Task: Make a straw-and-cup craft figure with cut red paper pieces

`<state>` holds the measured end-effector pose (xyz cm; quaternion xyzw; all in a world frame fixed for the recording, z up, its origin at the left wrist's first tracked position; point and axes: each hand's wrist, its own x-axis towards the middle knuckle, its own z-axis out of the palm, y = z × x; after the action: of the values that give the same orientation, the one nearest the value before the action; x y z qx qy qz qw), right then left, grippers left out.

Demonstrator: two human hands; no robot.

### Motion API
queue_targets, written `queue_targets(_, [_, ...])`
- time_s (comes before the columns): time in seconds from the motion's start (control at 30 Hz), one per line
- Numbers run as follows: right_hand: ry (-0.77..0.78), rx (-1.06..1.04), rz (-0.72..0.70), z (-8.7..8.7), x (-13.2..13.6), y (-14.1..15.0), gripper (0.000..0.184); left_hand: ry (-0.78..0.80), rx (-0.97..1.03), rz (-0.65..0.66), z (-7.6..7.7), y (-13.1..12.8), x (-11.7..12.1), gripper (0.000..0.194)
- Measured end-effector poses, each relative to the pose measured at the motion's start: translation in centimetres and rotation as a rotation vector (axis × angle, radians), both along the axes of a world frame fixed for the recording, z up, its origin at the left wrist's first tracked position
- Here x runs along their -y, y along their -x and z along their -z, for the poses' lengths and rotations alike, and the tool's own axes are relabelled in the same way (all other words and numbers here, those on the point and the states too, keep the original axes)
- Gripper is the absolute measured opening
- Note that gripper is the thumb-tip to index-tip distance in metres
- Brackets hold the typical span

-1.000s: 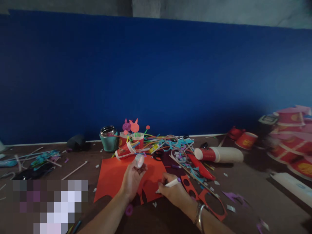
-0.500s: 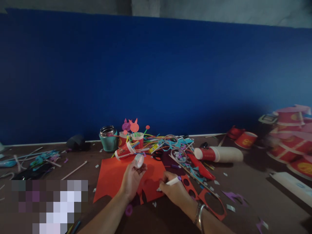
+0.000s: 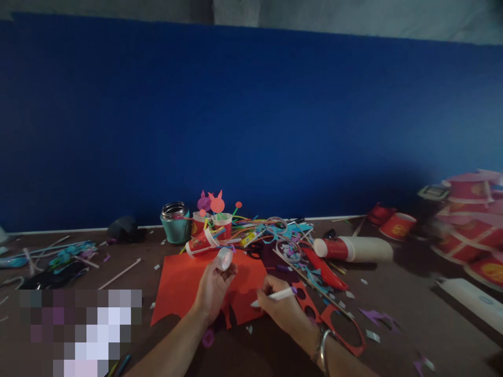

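My left hand is closed around a small round whitish thing, which looks like a roll of clear tape. It is held up over a red paper sheet with cut-out edges along its near side. Between the fingers of my right hand is a white marker with a purple end, its tip pointing left above the sheet's right part. A bracelet circles the right wrist. Just behind the sheet lies a tipped red paper cup.
Behind stand a teal flask and cups with paper figures. Pipe cleaners and scraps pile up at centre. To the right are stacked paper cups, a red paper ring, a red cup construction and a white box.
The marker in my right hand has tilted flatter, with its tip shifted slightly left and up. My left hand has barely moved and keeps its hold.
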<state>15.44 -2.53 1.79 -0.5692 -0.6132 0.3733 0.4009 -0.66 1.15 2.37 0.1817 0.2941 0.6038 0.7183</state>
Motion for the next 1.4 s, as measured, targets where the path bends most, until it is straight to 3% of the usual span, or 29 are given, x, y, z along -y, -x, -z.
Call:
queue_targets(0.13, [0.028,0.024,-0.061,-0.5,0.2,0.3,0.019,0.013,0.003,-0.009,-0.1,-0.1,0.0,0.022])
queue_targets(0.5, [0.037,0.128,-0.062,-0.3,0.3,0.3,0.017,0.008,0.005,0.0,0.0,-0.1,-0.1,0.022])
queue_targets(0.77, [0.089,0.09,-0.082,-1.6,0.6,0.7,0.019,0.001,0.01,0.002,0.0,-0.1,-0.1,0.022])
queue_targets(1.07, [0.091,-0.01,-0.096,-0.1,0.3,0.5,0.018,-0.019,0.004,0.013,0.1,0.0,0.0,0.019])
queue_targets(1.4, [0.103,0.006,-0.096,-0.7,0.4,0.6,0.019,-0.008,-0.005,0.005,0.1,0.0,0.0,0.021])
